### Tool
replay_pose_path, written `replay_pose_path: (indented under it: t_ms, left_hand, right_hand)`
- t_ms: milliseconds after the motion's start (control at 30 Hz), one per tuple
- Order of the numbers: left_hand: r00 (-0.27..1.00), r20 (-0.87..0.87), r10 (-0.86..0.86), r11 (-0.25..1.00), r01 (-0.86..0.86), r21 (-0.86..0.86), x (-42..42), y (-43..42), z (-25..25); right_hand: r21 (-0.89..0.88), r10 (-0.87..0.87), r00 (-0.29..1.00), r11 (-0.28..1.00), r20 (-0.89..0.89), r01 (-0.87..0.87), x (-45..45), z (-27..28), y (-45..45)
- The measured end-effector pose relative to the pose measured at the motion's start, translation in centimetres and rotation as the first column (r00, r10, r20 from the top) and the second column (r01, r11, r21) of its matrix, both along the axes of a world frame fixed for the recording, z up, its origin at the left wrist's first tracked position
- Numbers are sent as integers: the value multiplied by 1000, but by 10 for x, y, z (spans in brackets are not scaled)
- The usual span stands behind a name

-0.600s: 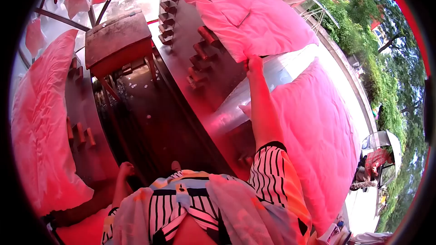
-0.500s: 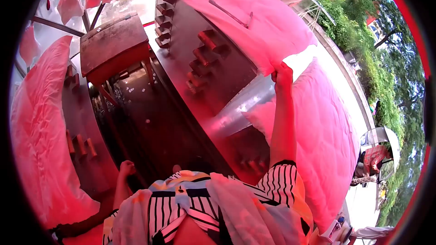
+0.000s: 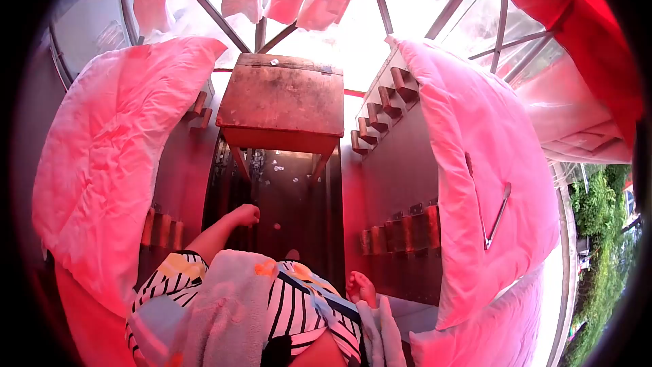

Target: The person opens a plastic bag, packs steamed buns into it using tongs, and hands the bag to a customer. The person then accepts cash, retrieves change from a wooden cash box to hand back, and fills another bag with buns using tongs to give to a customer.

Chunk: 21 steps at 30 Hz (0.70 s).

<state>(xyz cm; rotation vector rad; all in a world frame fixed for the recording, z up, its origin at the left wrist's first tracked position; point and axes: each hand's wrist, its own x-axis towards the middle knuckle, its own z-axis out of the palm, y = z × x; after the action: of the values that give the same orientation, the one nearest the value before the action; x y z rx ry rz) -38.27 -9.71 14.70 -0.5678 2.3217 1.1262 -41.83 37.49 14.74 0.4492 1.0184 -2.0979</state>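
Observation:
My left hand is closed in a loose fist over the dark gap between two counters; nothing shows in it. Close to my body, my right hand has its fingers curled, with no object visible in them. A grey towel hangs round my neck, and one end of it lies by my right wrist. On the right, a pink quilt covers part of a metal counter, with metal tongs lying on top. Another pink quilt drapes over the left counter.
A worn wooden box on legs stands ahead, between the counters. Wooden blocks line the right counter's metal side. Several pink-tinted bags hang from the frame above. White scraps litter the dark floor.
My view has swung left, towards the wooden box. My right hand has let go of the right quilt's corner and drawn back to my body; the quilt now hangs lower over the counter.

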Motion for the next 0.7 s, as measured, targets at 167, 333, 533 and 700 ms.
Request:
replay_pose_path:
  t_ms: [167,333,533,700]
  left_hand:
    - [814,-575,84,941,-255,-224,-106,-51,37]
    - [611,-775,162,799,-542,-260,-229,-130,134]
    - [223,-962,-158,572,-773,-273,-424,-291,198]
    - [192,-961,-198,558,-784,-272,-520,-390,219]
  right_hand:
    - [212,231,959,958,-163,-194,-155,33,-145]
    - [257,379,842,920,-384,-297,-248,94,-249]
    - [193,309,919,944,-245,-266,-288,78,-306]
    - [233,236,961,952,-147,-198,-336,88,-344]
